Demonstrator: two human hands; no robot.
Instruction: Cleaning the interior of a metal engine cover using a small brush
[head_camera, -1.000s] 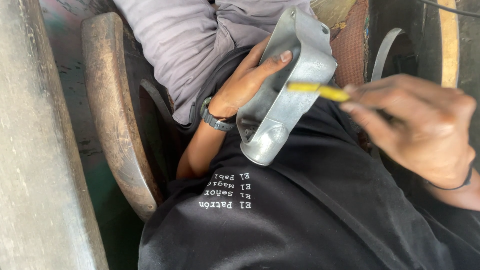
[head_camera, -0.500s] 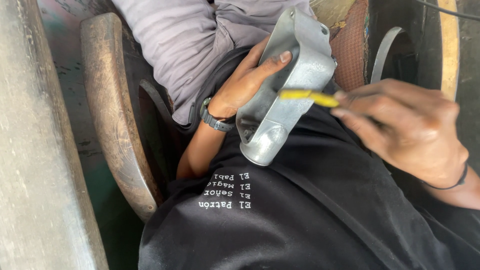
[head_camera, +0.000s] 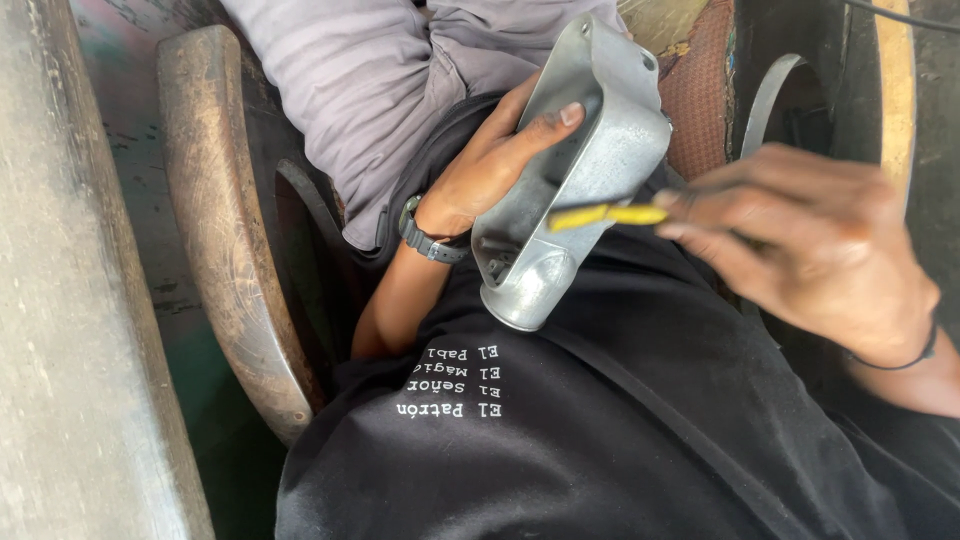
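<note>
The left hand (head_camera: 490, 165) gripped a grey metal casting (head_camera: 575, 170) while the right hand (head_camera: 810, 250) pinched a yellow tool (head_camera: 605, 215) against it.

My lap is offering open room below the metal casting (head_camera: 585, 170); the wooden chair arm (head_camera: 225, 220) is blocking leftward, a curved steel band (head_camera: 765, 95) is crowding the right.

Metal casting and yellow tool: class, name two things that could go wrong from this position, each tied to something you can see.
1. The left hand alone steadies the metal casting against the lap; a push from the tool might twist it loose.
2. The right hand holds the yellow tool close to the left thumb; a slip could jab it.
</note>
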